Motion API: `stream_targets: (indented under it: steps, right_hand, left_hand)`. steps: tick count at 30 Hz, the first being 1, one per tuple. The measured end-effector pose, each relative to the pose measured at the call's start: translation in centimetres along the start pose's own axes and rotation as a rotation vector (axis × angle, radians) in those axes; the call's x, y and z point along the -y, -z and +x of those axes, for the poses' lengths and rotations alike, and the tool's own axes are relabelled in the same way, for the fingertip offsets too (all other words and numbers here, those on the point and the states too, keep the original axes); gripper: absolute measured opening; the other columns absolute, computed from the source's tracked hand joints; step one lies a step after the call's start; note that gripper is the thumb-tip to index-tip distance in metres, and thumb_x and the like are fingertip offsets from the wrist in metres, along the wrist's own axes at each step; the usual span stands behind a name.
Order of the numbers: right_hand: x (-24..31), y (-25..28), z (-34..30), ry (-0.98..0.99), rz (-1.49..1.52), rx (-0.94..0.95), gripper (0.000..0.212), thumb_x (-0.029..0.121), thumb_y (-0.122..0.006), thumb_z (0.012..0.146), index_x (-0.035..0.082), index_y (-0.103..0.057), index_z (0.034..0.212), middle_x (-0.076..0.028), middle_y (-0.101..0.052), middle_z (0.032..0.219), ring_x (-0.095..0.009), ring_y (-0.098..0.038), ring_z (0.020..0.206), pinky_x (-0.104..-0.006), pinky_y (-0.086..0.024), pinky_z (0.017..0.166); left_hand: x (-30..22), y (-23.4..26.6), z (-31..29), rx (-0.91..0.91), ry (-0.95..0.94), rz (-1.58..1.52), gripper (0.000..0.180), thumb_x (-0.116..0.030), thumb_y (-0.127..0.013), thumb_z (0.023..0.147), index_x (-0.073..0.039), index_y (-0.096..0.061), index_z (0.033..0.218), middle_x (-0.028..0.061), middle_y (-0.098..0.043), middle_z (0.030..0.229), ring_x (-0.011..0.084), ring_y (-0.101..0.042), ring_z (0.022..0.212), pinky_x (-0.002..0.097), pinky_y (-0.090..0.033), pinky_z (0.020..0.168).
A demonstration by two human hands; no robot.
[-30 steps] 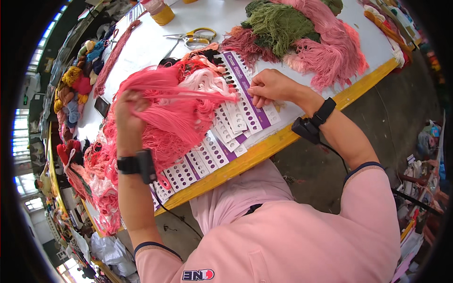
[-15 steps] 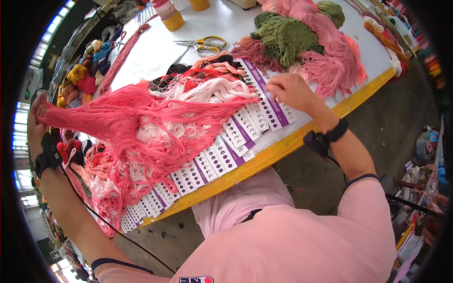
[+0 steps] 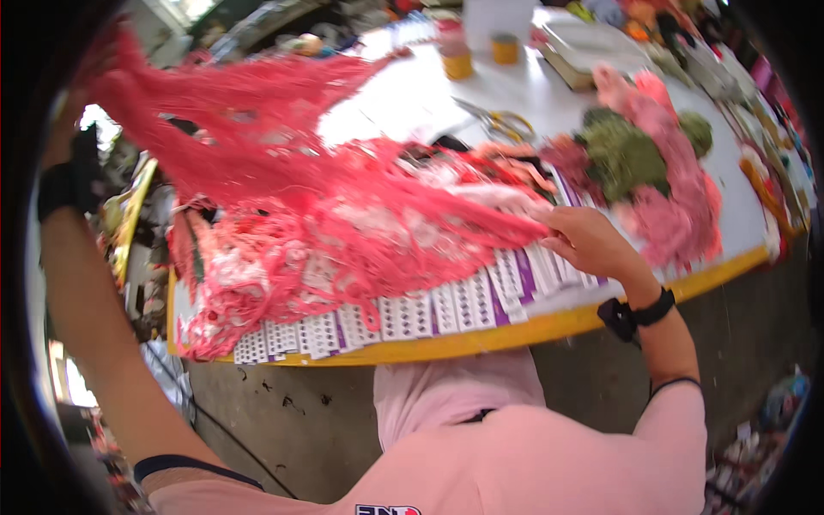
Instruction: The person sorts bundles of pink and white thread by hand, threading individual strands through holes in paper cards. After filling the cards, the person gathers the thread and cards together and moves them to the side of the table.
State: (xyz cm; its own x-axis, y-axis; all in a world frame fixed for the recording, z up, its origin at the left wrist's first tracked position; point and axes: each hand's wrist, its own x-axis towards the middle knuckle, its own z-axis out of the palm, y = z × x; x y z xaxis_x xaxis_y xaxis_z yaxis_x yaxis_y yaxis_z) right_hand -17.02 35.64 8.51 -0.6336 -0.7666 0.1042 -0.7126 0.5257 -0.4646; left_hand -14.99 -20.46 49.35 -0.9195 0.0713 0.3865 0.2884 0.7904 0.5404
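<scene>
A large hank of coral-pink thread is stretched between my hands across the table. My left hand, raised at the far left and blurred at the picture's rim, is closed on one end of it. At the other end my right hand pinches the gathered strands above the table's near side. Beneath lie tangled pink and white threads and a white skein. White cards with rows of holes and purple bands line the near edge under the threads.
Yellow-handled scissors lie behind the threads. Green thread and dusty-pink thread are heaped at the right. Yellow-banded jars and a shallow tray stand at the back. Yellow edging runs along the table's front.
My left hand has risen, lifting the pink thread higher. My right hand, free of thread before, now grips its right end. The whole view has turned and shifted.
</scene>
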Motion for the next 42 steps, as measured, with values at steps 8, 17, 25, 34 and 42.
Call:
stream_targets:
  steps: [8,17,25,34,42]
  right_hand:
    - [15.8,1.8,15.4,0.625,0.363,-0.771,0.094,0.025,-0.079,0.081,0.007,-0.02,0.153,-0.015,-0.052,0.134,-0.023,-0.055,0.119,-0.0333,-0.046,0.098]
    - [18.6,-3.5,19.3,0.363,1.005,0.39,0.02,0.021,-0.065,0.093,0.003,-0.069,0.1,0.001,-0.057,0.063,-0.008,-0.056,0.058,-0.0246,-0.047,0.058]
    - [22.2,-3.5,19.2,0.406,1.295,0.584,0.029,0.023,-0.074,0.086,0.001,-0.064,0.102,0.002,-0.052,0.063,-0.007,-0.047,0.05,-0.0239,-0.037,0.046]
    - [20.0,-2.1,19.6,0.255,0.775,0.322,0.017,0.02,-0.072,0.083,0.007,-0.066,0.092,0.003,-0.056,0.067,-0.007,-0.05,0.054,-0.0246,-0.04,0.05]
    - [21.5,-0.9,20.6,0.408,1.108,0.277,0.029,0.0,-0.069,0.083,0.003,-0.061,0.111,-0.002,-0.067,0.086,-0.01,-0.064,0.072,-0.025,-0.052,0.067]
  left_hand:
    - [-11.6,-21.4,-13.4,0.371,0.37,-0.036,0.027,-0.033,-0.061,0.093,-0.007,-0.065,0.097,-0.0065,-0.049,0.061,0.0031,-0.043,0.05,0.0202,-0.029,0.043]
    - [-2.5,-19.7,-24.6,-0.024,0.39,-1.041,0.032,-0.028,-0.052,0.1,-0.007,-0.054,0.076,-0.0035,-0.038,0.054,0.0085,-0.038,0.045,0.0238,-0.029,0.044]
    - [-4.3,-23.7,-22.3,-0.424,0.027,-1.462,0.042,-0.03,-0.056,0.098,0.004,-0.051,0.121,0.0079,-0.054,0.104,0.0179,-0.053,0.093,0.0336,-0.046,0.088]
    - [5.3,-18.2,-23.9,-0.359,0.041,0.597,0.025,-0.011,-0.06,0.082,0.002,-0.066,0.102,0.0208,-0.069,0.089,0.0337,-0.066,0.085,0.0382,-0.052,0.078]
    - [3.3,-23.5,-22.7,0.153,-0.107,-0.265,0.049,-0.014,-0.077,0.081,-0.002,-0.059,0.125,0.0057,-0.065,0.116,0.0164,-0.061,0.103,0.033,-0.05,0.091]
